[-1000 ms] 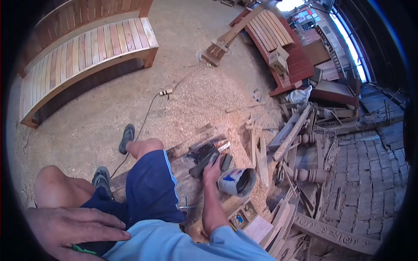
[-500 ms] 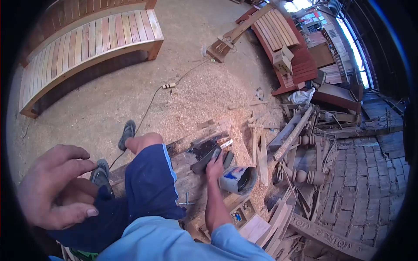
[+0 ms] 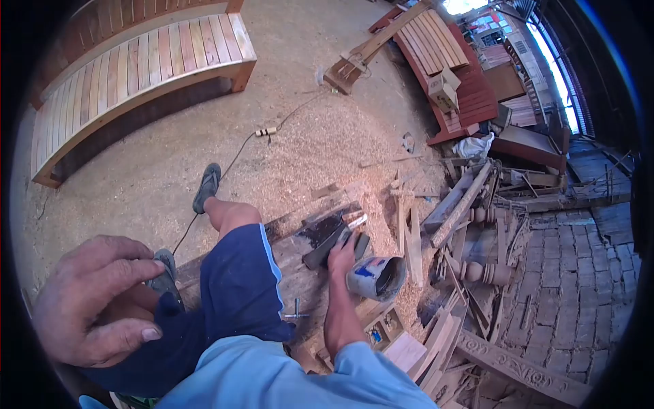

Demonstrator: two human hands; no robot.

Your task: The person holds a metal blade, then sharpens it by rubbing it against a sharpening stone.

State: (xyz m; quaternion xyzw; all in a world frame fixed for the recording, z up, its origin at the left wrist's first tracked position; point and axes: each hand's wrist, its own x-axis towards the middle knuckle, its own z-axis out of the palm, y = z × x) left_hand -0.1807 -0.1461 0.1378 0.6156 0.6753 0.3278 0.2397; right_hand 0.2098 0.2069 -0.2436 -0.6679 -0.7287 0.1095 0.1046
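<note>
My left hand [image 3: 102, 300] is raised in front of my lap at the lower left, with fingers loosely bent and the thumb apart. Nothing shows in it. My right hand [image 3: 342, 259] has its fingers wrapped on a dark grey block [image 3: 319, 255] lying on a worn wooden plank [image 3: 283, 269]. Another dark block [image 3: 360, 245] lies just right of that hand. Beyond the fingertips is a small whitish-brown piece [image 3: 354, 219]. An open, dirty metal can [image 3: 375, 278] stands tilted beside my right wrist. A T-shaped metal tool [image 3: 296, 311] lies near my shorts.
A slatted wooden bench [image 3: 136, 75] stands at the upper left, a red slatted one [image 3: 470, 92] at the upper right. Wood shavings [image 3: 327, 143] cover the floor around a power cord [image 3: 235, 157]. Scrap wood [image 3: 449, 218] and a carved board [image 3: 521, 368] lie to the right.
The lower leg and sandal near the cord have shifted forward. My right hand stays on the dark block, slightly moved. My left hand remains raised, much the same.
</note>
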